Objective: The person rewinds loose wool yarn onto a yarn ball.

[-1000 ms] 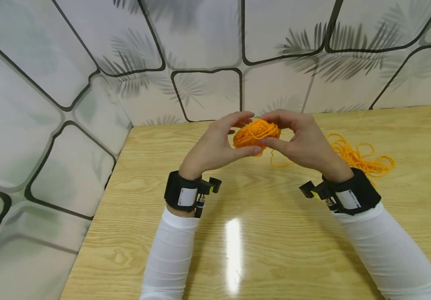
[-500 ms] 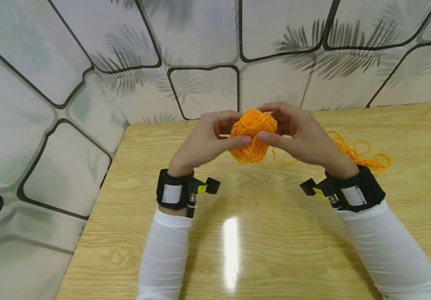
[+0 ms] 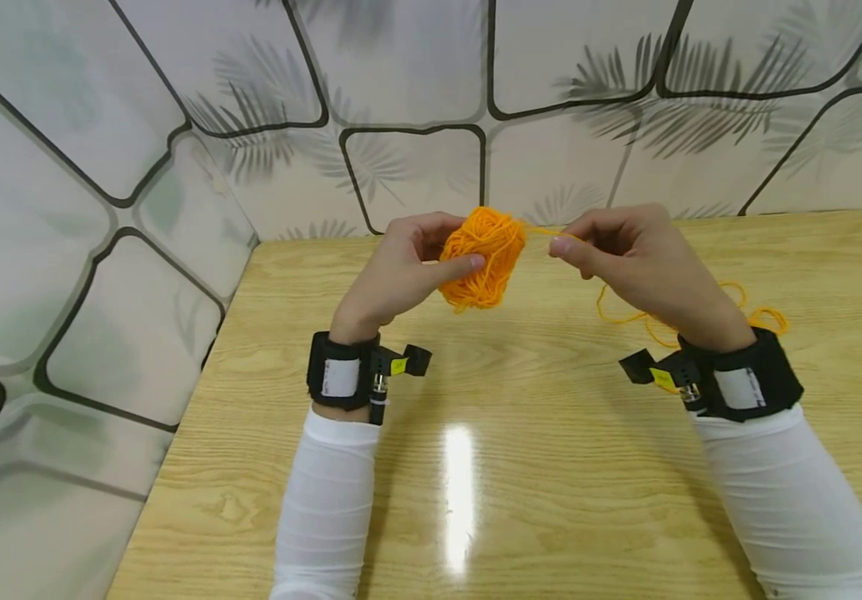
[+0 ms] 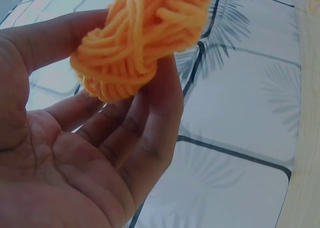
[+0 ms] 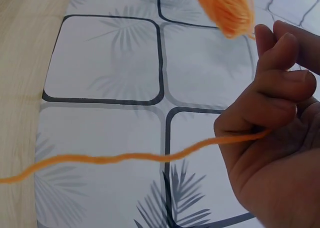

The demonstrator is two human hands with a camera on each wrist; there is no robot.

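The left hand [image 3: 404,271] is gripping a wound ball [image 3: 482,271], the right hand [image 3: 644,258] pinching its strand [image 5: 105,159]. Loose yarn [image 3: 770,313] is apparently awaiting winding.

Head view looks forward-down on counter [image 3: 551,483]; wrist views face the hands [image 3: 401,271] [image 3: 644,254] up close, sharing ball [image 3: 494,246] and wall [image 3: 416,83]

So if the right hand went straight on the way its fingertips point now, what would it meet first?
Most likely the ball of orange yarn held in the left hand; the right hand points towards it, though depth is unclear.
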